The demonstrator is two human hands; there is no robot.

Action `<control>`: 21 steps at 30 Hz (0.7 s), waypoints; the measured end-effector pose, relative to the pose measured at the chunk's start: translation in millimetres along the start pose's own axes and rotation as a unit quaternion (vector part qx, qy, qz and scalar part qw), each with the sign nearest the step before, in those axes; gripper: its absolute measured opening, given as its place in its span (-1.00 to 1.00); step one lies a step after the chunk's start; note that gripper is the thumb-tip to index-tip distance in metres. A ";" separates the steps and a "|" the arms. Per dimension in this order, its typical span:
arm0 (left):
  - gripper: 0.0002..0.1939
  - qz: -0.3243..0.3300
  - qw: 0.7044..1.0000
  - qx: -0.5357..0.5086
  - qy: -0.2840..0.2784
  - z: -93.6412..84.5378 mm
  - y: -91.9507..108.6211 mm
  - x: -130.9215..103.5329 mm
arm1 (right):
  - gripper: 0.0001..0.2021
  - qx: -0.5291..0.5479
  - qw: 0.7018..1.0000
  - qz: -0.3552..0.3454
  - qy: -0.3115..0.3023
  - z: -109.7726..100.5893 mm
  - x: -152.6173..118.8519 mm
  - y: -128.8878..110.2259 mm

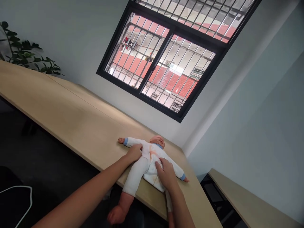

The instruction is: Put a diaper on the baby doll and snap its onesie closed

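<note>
A baby doll (pixel 152 152) lies on its back on the wooden table (pixel 90 133), arms spread, wearing a white outfit with blue cuffs and orange-red marks on the chest. Its head is toward the wall and its legs reach over the near edge. My left hand (pixel 135 153) pinches the white cloth at the doll's side, below its outstretched arm on the left. My right hand (pixel 166 171) rests on the lower front of the outfit, thumb and fingers apart. The doll's leg on the right is partly hidden behind my right forearm.
A barred window (pixel 154 68) is in the wall behind the table. A leafy plant (pixel 26 50) stands at the far left. Another wooden surface (pixel 247 199) is at the lower right, and a white cable (pixel 30 198) hangs at the lower left.
</note>
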State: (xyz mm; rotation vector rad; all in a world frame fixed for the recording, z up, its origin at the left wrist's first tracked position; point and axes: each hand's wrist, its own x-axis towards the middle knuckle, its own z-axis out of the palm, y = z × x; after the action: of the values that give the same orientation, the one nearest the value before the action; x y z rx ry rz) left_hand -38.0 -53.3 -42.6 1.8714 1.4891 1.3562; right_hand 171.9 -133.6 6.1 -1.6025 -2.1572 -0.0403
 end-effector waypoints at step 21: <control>-0.89 -0.004 1.000 0.001 0.004 4.1 -5.4 2.6 | -0.50 -0.002 1.000 -0.006 -0.001 4.1 2.6 3.7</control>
State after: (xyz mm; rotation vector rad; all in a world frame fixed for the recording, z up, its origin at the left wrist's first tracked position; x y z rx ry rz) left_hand -37.4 -48.0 -47.4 1.8618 1.5005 1.3596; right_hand 173.4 -128.9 2.5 -1.5916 -2.1695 -0.0480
